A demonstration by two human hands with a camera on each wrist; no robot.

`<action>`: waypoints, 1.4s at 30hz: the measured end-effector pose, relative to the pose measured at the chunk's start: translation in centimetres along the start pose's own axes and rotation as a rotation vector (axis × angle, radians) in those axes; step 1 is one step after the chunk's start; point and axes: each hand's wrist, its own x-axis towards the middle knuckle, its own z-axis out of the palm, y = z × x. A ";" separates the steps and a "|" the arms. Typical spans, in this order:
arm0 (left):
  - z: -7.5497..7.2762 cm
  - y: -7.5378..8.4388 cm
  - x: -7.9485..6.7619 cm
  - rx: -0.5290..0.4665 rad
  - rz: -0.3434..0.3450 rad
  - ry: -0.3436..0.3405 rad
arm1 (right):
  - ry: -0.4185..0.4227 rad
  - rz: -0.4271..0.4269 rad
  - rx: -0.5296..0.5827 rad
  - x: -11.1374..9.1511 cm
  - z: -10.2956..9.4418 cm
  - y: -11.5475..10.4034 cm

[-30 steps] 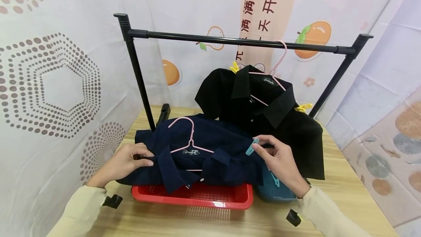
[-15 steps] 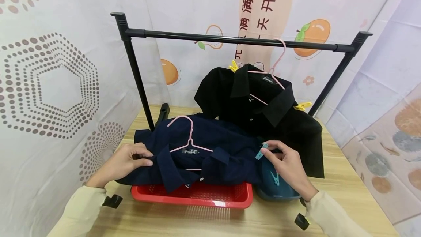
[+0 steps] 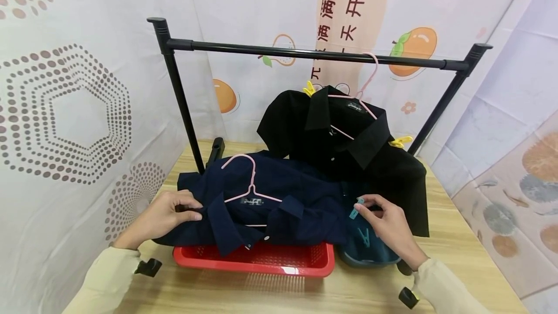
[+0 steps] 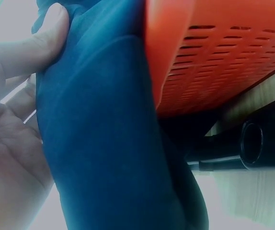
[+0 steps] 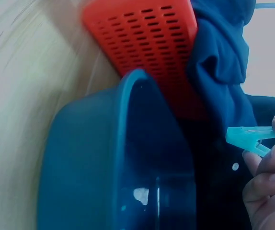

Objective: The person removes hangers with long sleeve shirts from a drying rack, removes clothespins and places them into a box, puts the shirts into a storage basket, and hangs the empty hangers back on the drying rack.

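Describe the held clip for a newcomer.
Right of the red basket sits a blue bin. Near the bin's far end, the right hand pinches the light-blue clip. It's held, unlike the loose clip in the bin or the yellow clips.

A navy fabric shirt (image 3: 283,178) lies across a red rectangular plastic basket (image 3: 257,268). Right of the basket, a teal V-shaped plastic clothespin (image 3: 366,242) lies in a rounded blue plastic tub (image 3: 368,261). Behind, a black fabric shirt (image 3: 344,164) hangs on a black tubular rack (image 3: 279,52).
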 end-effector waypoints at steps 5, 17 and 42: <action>0.0 -0.1 0.0 0.008 0.003 0.001 | -0.004 0.034 -0.041 -0.5 -0.5 1.2; 0.0 -0.2 -0.1 -0.003 0.030 0.005 | -0.094 0.081 -0.148 -0.7 -1.1 3.4; 0.0 0.0 0.1 -0.013 0.040 0.011 | -0.258 -0.143 -0.490 -0.4 -1.9 4.5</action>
